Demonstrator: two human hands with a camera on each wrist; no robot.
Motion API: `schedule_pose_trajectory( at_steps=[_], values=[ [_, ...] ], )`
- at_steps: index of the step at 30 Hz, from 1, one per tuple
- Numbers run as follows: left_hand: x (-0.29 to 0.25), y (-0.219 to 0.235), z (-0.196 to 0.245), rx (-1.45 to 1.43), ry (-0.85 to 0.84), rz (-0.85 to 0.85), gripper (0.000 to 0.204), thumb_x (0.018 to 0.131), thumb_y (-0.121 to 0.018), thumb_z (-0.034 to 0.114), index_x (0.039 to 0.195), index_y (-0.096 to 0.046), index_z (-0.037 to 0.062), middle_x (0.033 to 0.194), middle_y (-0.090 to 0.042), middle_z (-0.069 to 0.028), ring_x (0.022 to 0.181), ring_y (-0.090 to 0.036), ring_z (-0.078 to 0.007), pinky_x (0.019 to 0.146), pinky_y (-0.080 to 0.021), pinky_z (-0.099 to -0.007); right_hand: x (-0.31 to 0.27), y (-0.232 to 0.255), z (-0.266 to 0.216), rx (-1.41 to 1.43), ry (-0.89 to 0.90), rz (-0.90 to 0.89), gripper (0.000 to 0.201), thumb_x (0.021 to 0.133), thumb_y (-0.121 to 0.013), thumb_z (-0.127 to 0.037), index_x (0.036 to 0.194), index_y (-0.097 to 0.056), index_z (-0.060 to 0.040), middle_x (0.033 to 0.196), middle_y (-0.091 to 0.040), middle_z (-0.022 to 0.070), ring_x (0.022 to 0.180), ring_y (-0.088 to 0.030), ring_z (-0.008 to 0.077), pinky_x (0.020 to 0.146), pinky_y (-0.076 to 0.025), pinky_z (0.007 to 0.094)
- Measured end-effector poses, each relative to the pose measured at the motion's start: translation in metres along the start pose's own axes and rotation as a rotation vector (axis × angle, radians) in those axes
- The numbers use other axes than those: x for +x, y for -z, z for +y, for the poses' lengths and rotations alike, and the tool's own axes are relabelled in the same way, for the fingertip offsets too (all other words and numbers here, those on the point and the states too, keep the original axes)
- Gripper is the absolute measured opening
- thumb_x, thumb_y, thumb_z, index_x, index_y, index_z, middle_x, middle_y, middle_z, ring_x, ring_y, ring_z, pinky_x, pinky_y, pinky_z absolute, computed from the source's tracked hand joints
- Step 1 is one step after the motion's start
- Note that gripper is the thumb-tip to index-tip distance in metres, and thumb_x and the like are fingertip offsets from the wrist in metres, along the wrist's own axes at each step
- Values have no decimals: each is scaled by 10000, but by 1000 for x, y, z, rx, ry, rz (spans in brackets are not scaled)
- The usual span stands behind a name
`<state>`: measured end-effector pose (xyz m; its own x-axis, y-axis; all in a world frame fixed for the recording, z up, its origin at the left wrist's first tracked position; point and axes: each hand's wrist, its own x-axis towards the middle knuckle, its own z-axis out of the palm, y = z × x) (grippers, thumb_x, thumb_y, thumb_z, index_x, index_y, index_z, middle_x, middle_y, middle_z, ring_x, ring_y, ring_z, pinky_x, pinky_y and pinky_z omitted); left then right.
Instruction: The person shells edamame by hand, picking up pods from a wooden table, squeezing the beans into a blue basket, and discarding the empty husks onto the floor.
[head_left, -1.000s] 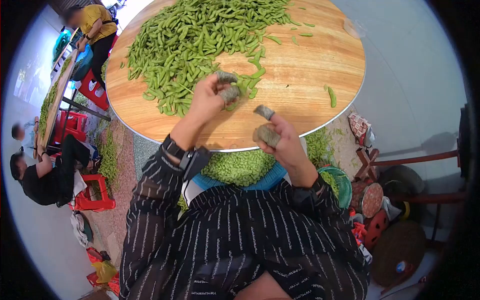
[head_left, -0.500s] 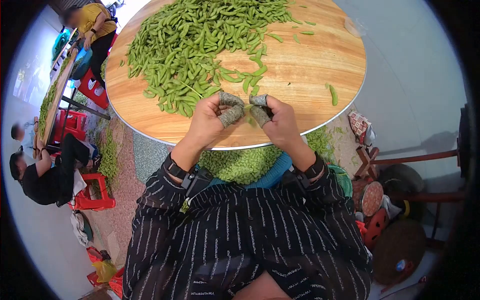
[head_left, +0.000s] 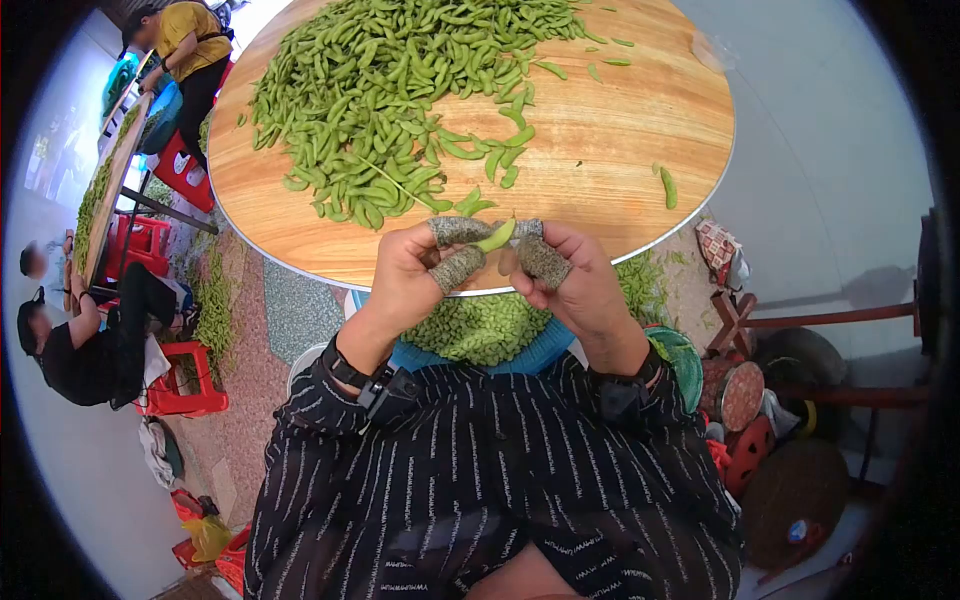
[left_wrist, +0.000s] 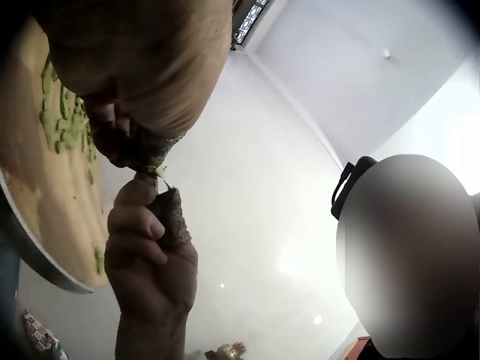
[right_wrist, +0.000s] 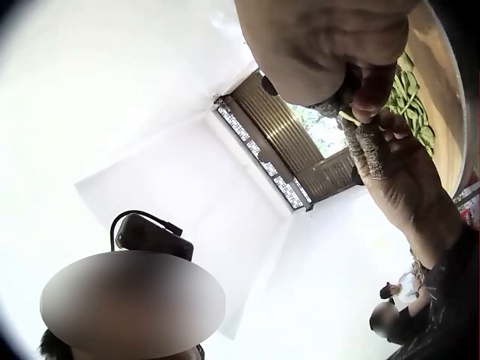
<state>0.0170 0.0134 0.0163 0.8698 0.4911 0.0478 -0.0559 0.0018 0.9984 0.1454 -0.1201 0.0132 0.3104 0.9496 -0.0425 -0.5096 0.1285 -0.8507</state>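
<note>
Over the table's near edge, my left hand (head_left: 405, 280) pinches a green soybean pod (head_left: 496, 237) between its wrapped thumb and index finger. The pod slants up to the right, its far end at the fingertips of my right hand (head_left: 577, 290), whose wrapped thumb and index finger are curled in around that end. Grey-green wraps cover the thumb and index finger of both hands. In the right wrist view a bit of the pod (right_wrist: 350, 116) shows between the two hands. A large heap of soybean pods (head_left: 360, 100) lies on the round wooden table (head_left: 610, 140).
Below the table edge stands a blue basin (head_left: 545, 350) full of shelled beans (head_left: 475, 328). A green tub (head_left: 680, 365) is at the right. Two people sit or stand at another table (head_left: 110, 200) on the left, near red stools (head_left: 185, 380).
My right hand came in from the right to meet my left. My left hand left the heap's edge; both then drew slightly nearer me, and a whole pod now shows between them.
</note>
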Motion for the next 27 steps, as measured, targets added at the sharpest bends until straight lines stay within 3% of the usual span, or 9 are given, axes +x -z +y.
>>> schedule_pose_trajectory(
  at_steps=[5, 15, 17, 18, 20, 24, 26, 27],
  values=[
    [-3, 0, -1, -24, -84, -49, 229, 772, -558, -39, 999, -557, -19, 847, -584, -13, 748, -550, -65, 644, -458, -194, -2, -10, -6, -82, 16, 40, 141, 814, -526, -121, 836, -544, 17, 629, -506, 22, 492, -421, 48, 409, -303, 156],
    [-6, -4, 4, -12, -48, -70, 212, 776, -553, -27, 989, -550, -25, 877, -593, -42, 784, -556, -84, 666, -469, -215, -1, -7, 5, -93, 67, 96, 126, 803, -509, -63, 908, -542, -2, 684, -539, 23, 526, -439, 36, 436, -284, 141],
    [-7, -9, 12, 458, -280, -17, 213, 765, -554, -14, 977, -532, -21, 840, -590, -78, 766, -581, -141, 642, -461, -248, -1, -6, 7, -107, 101, 122, 136, 793, -512, -44, 918, -543, 0, 714, -551, 29, 544, -449, 37, 438, -282, 139],
    [-6, -9, 11, 457, -276, -15, 213, 765, -554, -14, 977, -532, -21, 840, -590, -78, 766, -581, -141, 642, -461, -248, -2, -7, 6, -106, 97, 121, 136, 793, -512, -44, 918, -543, 0, 714, -551, 29, 544, -449, 37, 438, -282, 139],
    [-3, -6, 9, 983, -531, -34, 231, 751, -554, 13, 976, -508, -17, 813, -567, -126, 761, -582, -231, 648, -443, -284, -1, -10, 1, -125, 98, 121, 133, 797, -509, -50, 915, -542, 0, 707, -544, 23, 544, -446, 40, 438, -279, 140],
    [-3, -7, -5, 853, -559, -52, 232, 752, -548, 49, 970, -499, -13, 763, -543, -133, 713, -557, -279, 629, -426, -305, 1, 0, 4, 17, -17, 46, 133, 805, -504, -62, 916, -543, 2, 702, -539, 17, 547, -446, 45, 448, -288, 143],
    [-11, -15, -10, 380, -246, -35, 171, 806, -508, 98, 936, -498, -13, 754, -541, -130, 698, -555, -263, 614, -423, -303, 0, -1, 8, -77, 79, 26, 133, 817, -505, -88, 909, -543, 1, 682, -526, 9, 546, -440, 46, 463, -302, 157],
    [-12, -15, -13, 379, -244, -35, 171, 806, -508, 98, 936, -498, -13, 754, -541, -130, 698, -555, -263, 614, -423, -303, -1, -3, 9, -76, 78, 26, 133, 817, -505, -88, 909, -543, 1, 682, -526, 9, 546, -440, 46, 463, -302, 157]
  ],
)
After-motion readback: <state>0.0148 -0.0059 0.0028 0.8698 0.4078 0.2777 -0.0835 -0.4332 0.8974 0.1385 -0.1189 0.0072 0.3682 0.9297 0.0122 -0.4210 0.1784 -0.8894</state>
